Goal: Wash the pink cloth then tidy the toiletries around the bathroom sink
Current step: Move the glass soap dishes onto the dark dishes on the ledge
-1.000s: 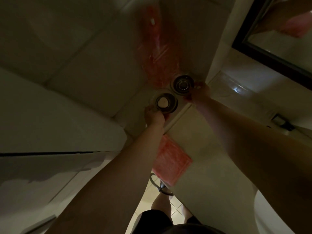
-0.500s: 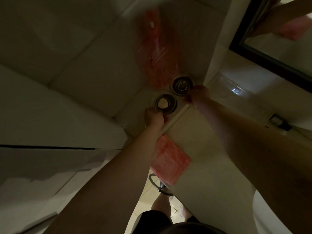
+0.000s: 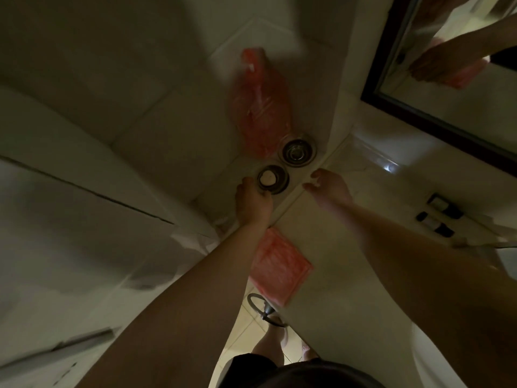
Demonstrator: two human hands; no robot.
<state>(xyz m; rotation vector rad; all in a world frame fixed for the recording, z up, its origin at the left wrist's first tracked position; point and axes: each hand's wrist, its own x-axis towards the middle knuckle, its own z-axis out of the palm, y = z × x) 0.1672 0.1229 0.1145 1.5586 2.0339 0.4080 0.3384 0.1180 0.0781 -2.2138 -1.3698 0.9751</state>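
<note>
We keep left hand (image 3: pixel 253 201) gripping the round fitting (image 3: pixel 270 179) at 12 o'clock w/ steady pressure; right hand (image 3: pixel 328 184) hovers apart, fingers loose, holding nothing.

A dark-framed mirror (image 3: pixel 436 119) is seen at the upper right, fixed on the tiled wall (image 3: pixel 117 79). Two round metal fittings are mounted near the corner of the walls: the upper metal fitting (image 3: pixel 297 149) has a shiny hollow centre, and the lower metal fitting (image 3: pixel 272 178), just beside it, has a pale round centre. A red plastic bag (image 3: pixel 260 107) is hung flat against the wall directly above the upper fitting. A metal ring with a stem (image 3: pixel 264 310) is seen low in the middle, over the tiled floor (image 3: pixel 246 334). A small bright reflection (image 3: pixel 390 167) is visible on the glossy ledge under the mirror.
</note>
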